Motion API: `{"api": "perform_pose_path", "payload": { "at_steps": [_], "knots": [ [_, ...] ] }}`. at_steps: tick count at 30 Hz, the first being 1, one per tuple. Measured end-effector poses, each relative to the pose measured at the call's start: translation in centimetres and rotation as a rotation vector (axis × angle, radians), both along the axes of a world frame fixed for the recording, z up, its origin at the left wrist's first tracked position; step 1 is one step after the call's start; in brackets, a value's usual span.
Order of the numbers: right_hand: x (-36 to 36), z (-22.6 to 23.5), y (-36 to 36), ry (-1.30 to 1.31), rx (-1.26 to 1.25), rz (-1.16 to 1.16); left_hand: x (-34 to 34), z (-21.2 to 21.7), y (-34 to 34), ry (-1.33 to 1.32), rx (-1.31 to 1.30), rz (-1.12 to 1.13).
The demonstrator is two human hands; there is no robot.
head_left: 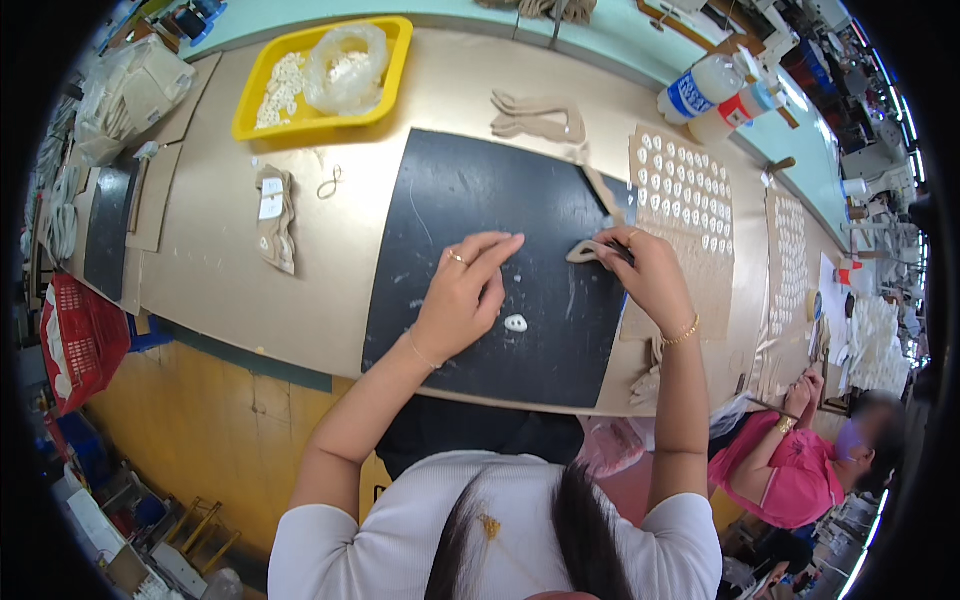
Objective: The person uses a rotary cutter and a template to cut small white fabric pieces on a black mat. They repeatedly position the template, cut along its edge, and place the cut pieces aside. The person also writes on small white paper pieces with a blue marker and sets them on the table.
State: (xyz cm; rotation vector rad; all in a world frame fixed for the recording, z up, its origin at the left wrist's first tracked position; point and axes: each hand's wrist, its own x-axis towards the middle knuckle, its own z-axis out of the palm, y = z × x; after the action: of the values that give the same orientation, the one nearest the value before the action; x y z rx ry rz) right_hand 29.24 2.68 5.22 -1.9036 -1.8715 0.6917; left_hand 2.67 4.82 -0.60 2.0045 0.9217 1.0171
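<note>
Beige strip piece [588,250] lies on black mat [470,270], long axis roughly L-R, just left of right hand [650,275]; R fingers pinched on its right end. Left hand [462,300] rests flat on mat, fingers loosely extended, holding nothing, farther from strip. Small white oval piece [516,323] sits on mat just beside L hand, w/ nothing touching it. Bench [340,250] under mat.

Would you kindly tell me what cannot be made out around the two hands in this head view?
- Right hand: its fingertips cover the end of the beige strip piece, so the grip is hidden.
- Left hand: palm down on the black mat; anything beneath is hidden.
- Small white piece: too small to identify.
</note>
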Motion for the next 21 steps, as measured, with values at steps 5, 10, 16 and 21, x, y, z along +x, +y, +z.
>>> {"api": "perform_pose_path", "payload": {
  "at_steps": [5,10,16,21],
  "knots": [
    [-3.3,0.2,-4.9,0.354,-0.280,-0.181,-1.2,0.7,-1.5,0.085,0.013,0.016],
    [-5.9,-0.6,-6.4,0.486,-0.321,-0.275,-3.0,0.9,-4.8,0.199,0.022,-0.006],
    [-8.0,-1.6,-6.6,0.340,-0.173,-0.156,-3.6,0.9,-6.5,0.288,0.050,-0.050],
    [-8.5,-1.2,-6.1,0.259,-0.203,-0.181,-3.6,0.8,-6.5,0.387,0.116,-0.103]
  ]
}}
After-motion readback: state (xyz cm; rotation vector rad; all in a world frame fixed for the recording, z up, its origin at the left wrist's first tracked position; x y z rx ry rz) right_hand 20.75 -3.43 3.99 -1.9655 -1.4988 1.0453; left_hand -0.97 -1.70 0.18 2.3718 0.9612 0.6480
